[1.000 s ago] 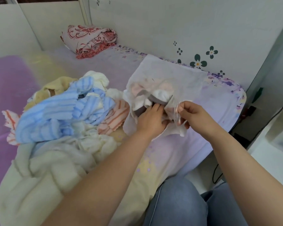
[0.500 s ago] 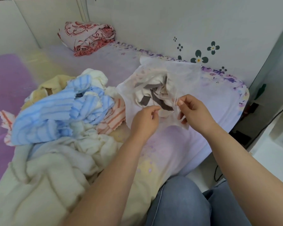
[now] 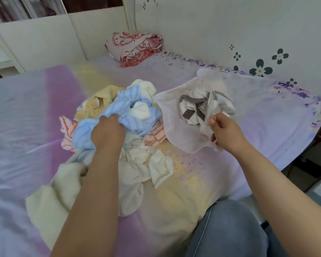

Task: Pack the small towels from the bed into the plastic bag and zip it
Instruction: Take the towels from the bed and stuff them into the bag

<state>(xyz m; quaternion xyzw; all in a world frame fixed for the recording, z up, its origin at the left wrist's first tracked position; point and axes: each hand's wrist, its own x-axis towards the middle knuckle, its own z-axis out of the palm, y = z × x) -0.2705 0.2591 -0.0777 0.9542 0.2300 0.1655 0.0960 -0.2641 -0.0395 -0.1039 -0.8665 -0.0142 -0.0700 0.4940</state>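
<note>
The plastic bag (image 3: 176,127) lay on the bed (image 3: 26,112), just to the right of the pile of small towels (image 3: 122,138), and its mouth gaped open toward the person. The right hand (image 3: 225,132) pinched the thin, clear edge of the bag between thumb and fingers and held it up. Inside the bag sat a white and grey striped towel (image 3: 195,108), all scrunched up. The left hand (image 3: 107,132) was well apart from the right hand — it was down in the pile, fingers curled around the blue striped towel (image 3: 137,106). That towel looked soft and bumpy, with pale blue and white lines. Under it, near the pile's edge, peeked an orange striped towel (image 3: 156,136) with wavy edges. A fluffy yellow towel (image 3: 104,102) lay at the far side of the pile, and cream towels (image 3: 152,164) were bunched up on the near side, thick and fuzzy. The bag looked milky, crinkly and floppy. The bed sheet was smooth, with purple and yellow patches and tiny purple dots. Far behind the pile, against the wall (image 3: 230,30), sat a folded red and white blanket (image 3: 135,47) with a fringe — the wall had green flower stickers (image 3: 260,68).
</note>
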